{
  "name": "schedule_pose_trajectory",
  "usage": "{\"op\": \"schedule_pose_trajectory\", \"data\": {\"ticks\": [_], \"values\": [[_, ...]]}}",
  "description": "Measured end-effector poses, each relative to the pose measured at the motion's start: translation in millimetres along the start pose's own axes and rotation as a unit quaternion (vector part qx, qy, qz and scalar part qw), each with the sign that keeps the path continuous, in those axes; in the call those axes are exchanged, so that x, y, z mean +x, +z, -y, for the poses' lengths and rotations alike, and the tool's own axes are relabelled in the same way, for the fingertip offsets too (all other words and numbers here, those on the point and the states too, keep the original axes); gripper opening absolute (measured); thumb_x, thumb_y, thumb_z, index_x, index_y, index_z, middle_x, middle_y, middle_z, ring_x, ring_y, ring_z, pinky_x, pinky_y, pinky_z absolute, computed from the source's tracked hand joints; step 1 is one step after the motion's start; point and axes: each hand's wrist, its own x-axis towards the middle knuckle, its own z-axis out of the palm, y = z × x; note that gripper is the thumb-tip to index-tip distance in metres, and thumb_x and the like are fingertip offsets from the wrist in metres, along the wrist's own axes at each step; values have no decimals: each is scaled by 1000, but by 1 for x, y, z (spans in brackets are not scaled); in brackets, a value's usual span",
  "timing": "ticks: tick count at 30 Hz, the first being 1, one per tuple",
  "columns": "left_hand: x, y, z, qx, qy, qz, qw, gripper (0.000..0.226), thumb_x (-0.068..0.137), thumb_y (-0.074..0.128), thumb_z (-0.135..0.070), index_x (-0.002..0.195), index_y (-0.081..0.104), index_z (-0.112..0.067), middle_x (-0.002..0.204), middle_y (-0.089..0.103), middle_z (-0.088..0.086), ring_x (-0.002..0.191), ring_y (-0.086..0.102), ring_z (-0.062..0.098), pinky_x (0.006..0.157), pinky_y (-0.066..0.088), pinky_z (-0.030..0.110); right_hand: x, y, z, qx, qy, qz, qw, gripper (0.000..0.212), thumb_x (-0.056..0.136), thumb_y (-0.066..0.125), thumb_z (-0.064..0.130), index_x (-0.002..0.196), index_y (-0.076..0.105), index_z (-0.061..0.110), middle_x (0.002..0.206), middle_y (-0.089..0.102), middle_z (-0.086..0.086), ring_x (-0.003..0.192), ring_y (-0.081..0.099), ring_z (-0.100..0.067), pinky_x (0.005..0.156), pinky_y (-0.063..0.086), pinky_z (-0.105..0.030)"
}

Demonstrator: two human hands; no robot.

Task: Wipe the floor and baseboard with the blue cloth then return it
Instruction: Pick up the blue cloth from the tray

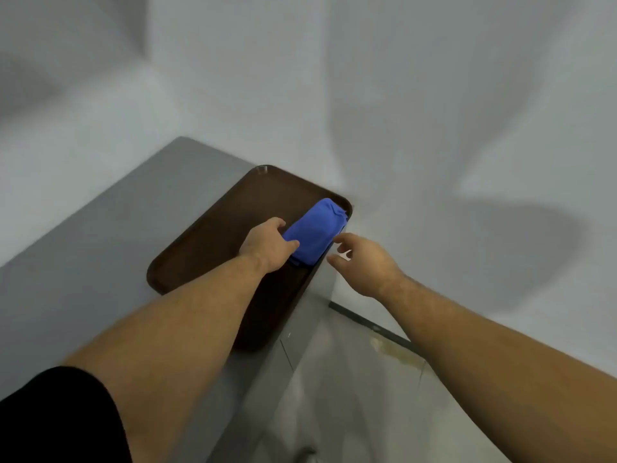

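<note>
A folded blue cloth (317, 228) lies at the far right end of a dark brown tray (213, 235) on a grey tabletop. My left hand (267, 245) grips the cloth's near left edge, thumb over the top. Just off the table's right edge, my right hand (364, 262) hovers with its fingers spread, close to the cloth but apart from it. Below on the right runs the dark baseboard (367, 324) along the white wall, above the pale floor (350, 396).
The grey table (83, 262) fills the left side and its right edge drops to the floor. A yellowish stain (390, 350) marks the floor by the baseboard. White walls close off the back and the right.
</note>
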Motion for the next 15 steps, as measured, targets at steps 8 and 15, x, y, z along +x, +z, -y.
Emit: {"op": "schedule_pose_trajectory", "data": {"ticks": [8,15], "values": [[23,18,0,52,-26,1,998,59,90,73,-39,140,53,-15,136,62,9,123,60,29,101,49,43,5,29,-15,49,45,36,997,54,98,60,50,148,48,32,132,63,10,109,59,-9,89,49,-27],[16,22,-17,-116,47,-28,992,12,92,69,-28,99,62,-21,97,64,-3,89,63,14,74,52,29,8,13,-30,148,55,28,987,50,101,57,47,147,51,28,130,64,6,105,58,-12,90,44,-27]]}}
